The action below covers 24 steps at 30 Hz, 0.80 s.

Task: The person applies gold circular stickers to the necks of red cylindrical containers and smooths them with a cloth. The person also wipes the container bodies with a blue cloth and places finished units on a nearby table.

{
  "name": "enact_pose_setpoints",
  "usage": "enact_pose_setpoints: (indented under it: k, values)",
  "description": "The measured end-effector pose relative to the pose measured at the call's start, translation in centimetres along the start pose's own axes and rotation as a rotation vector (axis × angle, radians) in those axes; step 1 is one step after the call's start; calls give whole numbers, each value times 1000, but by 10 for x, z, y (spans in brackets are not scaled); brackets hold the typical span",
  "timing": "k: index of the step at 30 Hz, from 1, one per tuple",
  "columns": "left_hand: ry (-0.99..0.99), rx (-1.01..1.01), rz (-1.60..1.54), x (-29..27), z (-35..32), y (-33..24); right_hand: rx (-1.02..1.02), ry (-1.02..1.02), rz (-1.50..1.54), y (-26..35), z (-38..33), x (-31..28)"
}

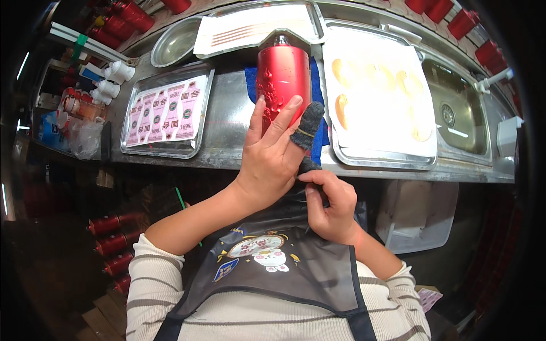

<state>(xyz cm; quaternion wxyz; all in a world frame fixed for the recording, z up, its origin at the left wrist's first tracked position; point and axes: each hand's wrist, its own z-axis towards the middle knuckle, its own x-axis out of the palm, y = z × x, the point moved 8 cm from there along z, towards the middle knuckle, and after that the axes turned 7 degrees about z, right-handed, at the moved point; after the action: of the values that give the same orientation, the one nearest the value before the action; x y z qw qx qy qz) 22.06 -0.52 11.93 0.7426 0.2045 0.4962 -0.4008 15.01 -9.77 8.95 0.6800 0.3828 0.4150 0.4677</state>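
Note:
My left hand (271, 152) is raised in front of a shiny red bottle (282, 71), its fingers stretched out and apart. A dark grey knitted finger cot (310, 120) with a tan band round its lower end covers the index finger. Another dark finger cot (307, 165) sits on the left thumb, partly hidden. My right hand (333, 207) is closed at that thumb, its fingertips pinching the base of the cot. Under the bottle lies a blue cloth (319, 102). Whether the left fingers touch the bottle I cannot tell.
A metal tray (196, 149) of pink printed labels stands left on the steel counter. To the right, a tray (387, 165) holds pale oval pieces on white paper, beside a sink (475, 128). Behind are a round metal bowl (175, 42) and a tray (319, 28) with brown strips.

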Motion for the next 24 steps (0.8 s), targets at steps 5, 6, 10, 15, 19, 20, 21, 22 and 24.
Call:
enact_pose_setpoints:
  k: [5, 6, 10, 15, 19, 20, 21, 22, 24]
  values:
    - [-128, -152, -123, 1, -23, 22, 249, -61, 142, -23, -12, 0]
    - [-170, -209, -173, 5, -34, 29, 266, -59, 134, -24, -14, 0]
    - [-163, -309, -441, 26, -58, 51, 267, -31, 85, -25, -13, 4]
    - [-117, -325, -508, 36, -68, 59, 282, 23, 11, -24, -12, 4]
    - [-157, -306, -519, 35, -69, 61, 229, 21, -36, -23, -9, 4]
    - [-163, -299, -516, 35, -69, 61, 240, 14, -32, -22, -9, 4]
    - [-154, -305, -521, 35, -68, 62, 245, 7, -29, -19, -7, 4]
    - [-145, -310, -527, 35, -67, 62, 249, 0, -25, -17, -6, 5]
    - [-138, -328, -536, 35, -67, 61, 118, 21, -115, -5, -8, 6]
